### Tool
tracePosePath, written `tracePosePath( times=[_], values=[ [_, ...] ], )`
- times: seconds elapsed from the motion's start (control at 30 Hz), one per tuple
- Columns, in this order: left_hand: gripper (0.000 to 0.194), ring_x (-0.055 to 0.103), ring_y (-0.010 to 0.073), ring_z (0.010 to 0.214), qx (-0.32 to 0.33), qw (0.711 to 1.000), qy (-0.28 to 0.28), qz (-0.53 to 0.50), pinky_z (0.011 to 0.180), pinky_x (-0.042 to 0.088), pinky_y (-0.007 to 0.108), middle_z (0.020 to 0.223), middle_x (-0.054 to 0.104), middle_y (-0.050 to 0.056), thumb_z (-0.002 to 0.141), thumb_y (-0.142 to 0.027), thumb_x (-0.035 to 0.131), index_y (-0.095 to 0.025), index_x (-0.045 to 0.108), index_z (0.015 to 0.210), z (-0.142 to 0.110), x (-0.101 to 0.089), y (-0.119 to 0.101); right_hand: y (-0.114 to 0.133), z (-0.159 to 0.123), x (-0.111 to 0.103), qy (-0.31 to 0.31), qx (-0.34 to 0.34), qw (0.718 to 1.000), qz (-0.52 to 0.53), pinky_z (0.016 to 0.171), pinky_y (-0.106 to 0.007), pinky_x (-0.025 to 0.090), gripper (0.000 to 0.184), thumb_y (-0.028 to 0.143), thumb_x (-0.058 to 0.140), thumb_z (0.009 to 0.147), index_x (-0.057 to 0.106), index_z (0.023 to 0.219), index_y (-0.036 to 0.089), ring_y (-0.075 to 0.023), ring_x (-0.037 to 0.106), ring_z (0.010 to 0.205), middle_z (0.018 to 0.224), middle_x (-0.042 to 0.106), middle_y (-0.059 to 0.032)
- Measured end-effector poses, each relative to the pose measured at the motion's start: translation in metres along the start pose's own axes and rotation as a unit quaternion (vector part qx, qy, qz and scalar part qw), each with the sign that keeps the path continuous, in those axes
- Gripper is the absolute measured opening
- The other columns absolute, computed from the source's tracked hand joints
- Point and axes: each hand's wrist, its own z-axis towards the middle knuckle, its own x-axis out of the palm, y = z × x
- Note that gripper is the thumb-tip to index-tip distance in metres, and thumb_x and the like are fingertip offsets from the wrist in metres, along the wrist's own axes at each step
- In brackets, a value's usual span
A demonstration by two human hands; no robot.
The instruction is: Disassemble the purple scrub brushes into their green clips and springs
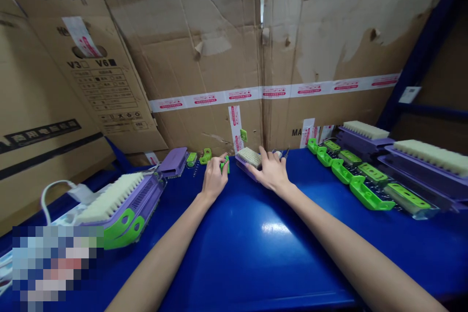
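Note:
My left hand is closed around a small bright green plastic piece, partly hidden by the fingers. To its right, my right hand grips the right end of a purple brush, which lies on the blue table with its cream bristles up. Thumb and fingers cover that end of the brush. Just behind my right hand lie small objects too blurred to name. A green bracket, a clear-and-green part and a purple plate lie left of my left hand.
At the right stand purple brushes, with a row of green brackets and clear-and-green parts before them. A purple-and-green brush and a white cable are at left. Cardboard sheets wall the back of the blue table.

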Motion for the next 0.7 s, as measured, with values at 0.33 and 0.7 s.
tracePosePath(
  times=[0.33,0.7],
  values=[
    [0.020,0.059,0.0209,0.110,0.027,0.994,0.066,-0.088,0.089,0.050,0.039,0.119,0.060,0.014,0.093,-0.024,0.044,-0.021,0.038,0.111,-0.003,0.003,-0.020,-0.023,0.023,0.004,-0.021,0.027,0.907,0.419,0.090,-0.040,0.045,0.058,0.039,0.054,0.079,0.045,0.132,0.017,-0.0236,0.056,0.112,0.123,0.060,-0.0129],
    [0.023,0.059,0.0203,0.092,0.102,0.994,0.028,0.032,0.082,0.045,0.036,0.101,0.066,0.008,0.096,-0.028,0.038,-0.019,0.051,0.114,0.005,-0.005,-0.019,-0.028,0.027,-0.011,0.017,0.138,0.817,0.559,0.059,-0.026,0.043,0.048,0.048,0.069,0.063,0.068,0.097,0.013,-0.0199,0.062,0.083,0.092,0.070,-0.0091]
  ],
)
